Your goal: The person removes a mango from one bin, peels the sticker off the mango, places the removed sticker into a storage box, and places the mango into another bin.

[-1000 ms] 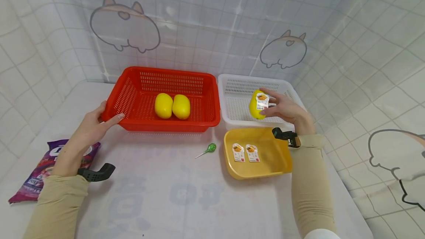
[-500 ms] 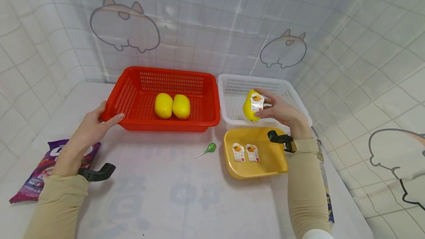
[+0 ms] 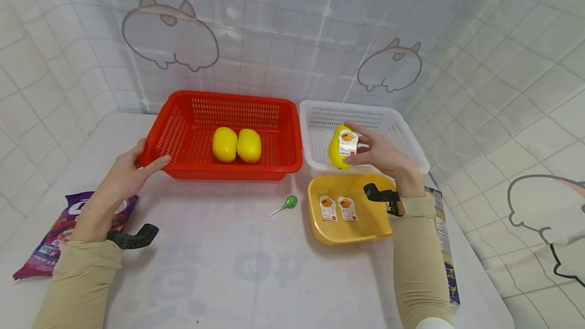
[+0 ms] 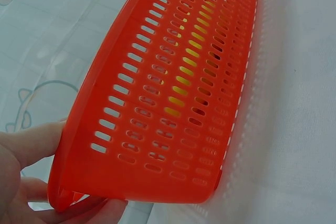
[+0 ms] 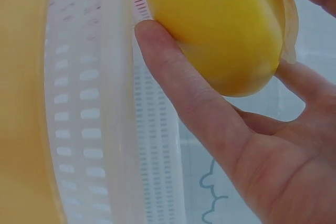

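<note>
The glossy yellow mango-like fruit, pinched in my right hand over the white slotted plastic basket, could slip if squeezed unevenly; rubbing could peel its white printed label. Well left of it, my left hand grips the red slotted plastic basket.

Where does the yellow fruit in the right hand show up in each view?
Head: the yellow fruit is right of centre, in the right hand, overlapping the white basket.
Left wrist: not identifiable; some yellow shows through the red basket.
Right wrist: the yellow fruit is at the top, just right of centre.
Shared landmark: the printed wall sheet.
</note>
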`<state>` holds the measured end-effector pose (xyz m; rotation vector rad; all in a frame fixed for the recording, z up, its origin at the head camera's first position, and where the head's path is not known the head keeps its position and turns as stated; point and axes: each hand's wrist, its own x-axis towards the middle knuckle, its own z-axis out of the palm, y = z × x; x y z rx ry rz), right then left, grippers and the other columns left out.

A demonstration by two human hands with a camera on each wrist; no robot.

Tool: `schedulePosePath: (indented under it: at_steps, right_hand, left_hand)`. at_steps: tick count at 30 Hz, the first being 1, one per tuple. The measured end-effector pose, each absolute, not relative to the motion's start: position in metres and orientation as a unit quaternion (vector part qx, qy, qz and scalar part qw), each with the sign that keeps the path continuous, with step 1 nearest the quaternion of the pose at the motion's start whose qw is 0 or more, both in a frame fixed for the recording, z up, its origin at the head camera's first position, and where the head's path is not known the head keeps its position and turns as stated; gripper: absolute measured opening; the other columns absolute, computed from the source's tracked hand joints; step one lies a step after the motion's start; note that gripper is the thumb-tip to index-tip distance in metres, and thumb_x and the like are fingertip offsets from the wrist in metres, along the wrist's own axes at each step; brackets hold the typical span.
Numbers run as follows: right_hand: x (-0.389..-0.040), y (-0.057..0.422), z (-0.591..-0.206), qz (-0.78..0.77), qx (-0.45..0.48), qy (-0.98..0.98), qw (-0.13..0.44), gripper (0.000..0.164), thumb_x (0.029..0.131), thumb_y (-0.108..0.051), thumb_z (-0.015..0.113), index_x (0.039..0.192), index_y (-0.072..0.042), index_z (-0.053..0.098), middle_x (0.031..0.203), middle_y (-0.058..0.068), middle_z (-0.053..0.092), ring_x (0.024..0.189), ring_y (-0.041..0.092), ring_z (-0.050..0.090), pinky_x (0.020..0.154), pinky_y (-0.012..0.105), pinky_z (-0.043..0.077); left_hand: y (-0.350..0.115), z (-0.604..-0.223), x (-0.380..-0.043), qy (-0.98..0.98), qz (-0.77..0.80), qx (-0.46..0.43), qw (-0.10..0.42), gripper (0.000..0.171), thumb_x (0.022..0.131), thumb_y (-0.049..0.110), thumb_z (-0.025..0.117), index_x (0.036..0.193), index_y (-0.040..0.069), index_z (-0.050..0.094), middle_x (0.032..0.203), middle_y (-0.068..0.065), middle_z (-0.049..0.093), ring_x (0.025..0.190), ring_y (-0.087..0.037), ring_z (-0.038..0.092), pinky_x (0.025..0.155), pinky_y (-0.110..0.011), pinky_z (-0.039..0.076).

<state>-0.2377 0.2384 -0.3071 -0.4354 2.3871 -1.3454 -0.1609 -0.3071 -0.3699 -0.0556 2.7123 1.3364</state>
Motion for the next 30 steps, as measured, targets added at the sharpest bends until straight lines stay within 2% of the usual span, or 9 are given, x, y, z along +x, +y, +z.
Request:
schedulePosePath:
  at_steps: [8,17,25,30]
  right_hand:
    - [-0.233,0.232,-0.307,-0.485,-0.153,0.841,0.183,0.092,0.086,-0.012,0.079,0.159,-0.033,0.027,0.138,0.013,0.052,0.119,0.035,0.055,0.100,0.039,0.050]
    - [-0.227,0.225,-0.311,-0.484,-0.140,0.842,0.192,0.091,0.084,-0.017,0.081,0.156,-0.039,0.031,0.146,0.008,0.048,0.132,0.038,0.047,0.102,0.047,0.051]
    - [-0.220,0.219,-0.314,-0.480,-0.152,0.843,0.187,0.092,0.083,-0.016,0.081,0.156,-0.041,0.031,0.148,0.006,0.047,0.129,0.037,0.050,0.101,0.048,0.051]
    - [-0.214,0.214,-0.315,-0.489,-0.159,0.839,0.180,0.093,0.083,-0.014,0.081,0.156,-0.041,0.030,0.150,0.002,0.045,0.126,0.036,0.052,0.099,0.044,0.051]
  left_hand:
    - [-0.307,-0.370,-0.160,0.895,0.442,-0.021,0.060,0.095,0.100,0.056,0.046,0.157,0.010,-0.014,0.156,-0.036,0.022,0.136,-0.054,0.028,0.104,-0.073,0.035]
    - [-0.306,-0.369,-0.160,0.895,0.441,-0.023,0.062,0.095,0.101,0.056,0.046,0.157,0.009,-0.014,0.156,-0.037,0.021,0.136,-0.054,0.028,0.104,-0.072,0.035]
    - [-0.306,-0.370,-0.160,0.895,0.440,-0.023,0.062,0.095,0.101,0.056,0.045,0.156,0.009,-0.015,0.157,-0.037,0.019,0.137,-0.054,0.027,0.105,-0.072,0.034]
    - [-0.307,-0.371,-0.161,0.895,0.441,-0.020,0.060,0.095,0.101,0.056,0.046,0.157,0.008,-0.015,0.157,-0.037,0.020,0.136,-0.054,0.027,0.104,-0.073,0.034]
